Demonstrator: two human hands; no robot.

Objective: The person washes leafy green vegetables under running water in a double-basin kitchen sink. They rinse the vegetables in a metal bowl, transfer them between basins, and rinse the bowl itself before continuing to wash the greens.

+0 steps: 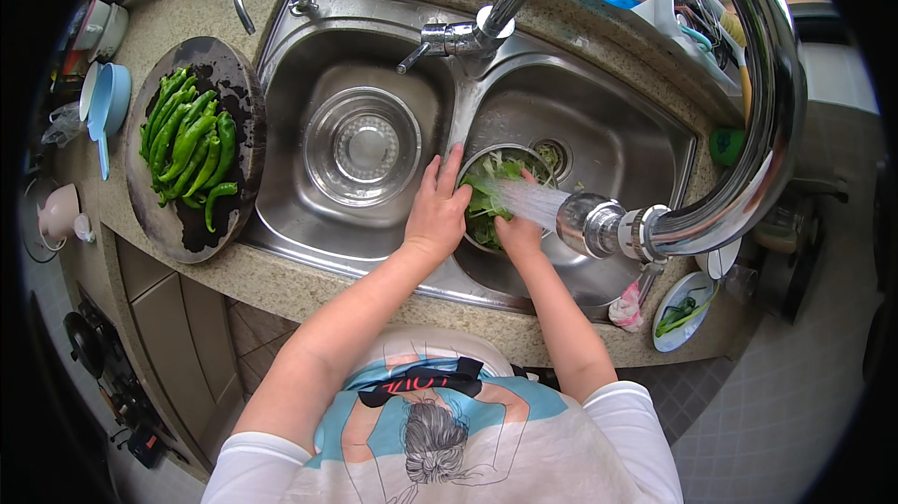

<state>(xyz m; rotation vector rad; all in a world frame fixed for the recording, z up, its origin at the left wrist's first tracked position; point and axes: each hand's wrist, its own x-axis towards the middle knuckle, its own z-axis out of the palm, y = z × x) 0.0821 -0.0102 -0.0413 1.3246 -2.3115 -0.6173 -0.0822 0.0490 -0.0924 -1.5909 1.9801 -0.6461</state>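
Note:
Leafy greens (484, 213) fill a round metal bowl (515, 147) in the right basin (603, 111). My left hand (438, 215) is at the bowl's left rim, thumb over the edge and fingers outside along the basin divider. Reaching in from the front, my right hand (519, 231) holds some of the greens; the water stream partly covers its fingers. That water (530, 201) pours from the chrome faucet head (589, 224) onto the greens and hand. Bits of green lie in the drain (551, 156) behind the bowl.
A clear bowl (316, 146) sits in the left basin. Green chili peppers (189, 142) lie on a round cutting board (151, 213) at left. The large faucet neck (772, 118) arches over the right side. A plate (673, 342) with green vegetables and a cloth (626, 307) are front right.

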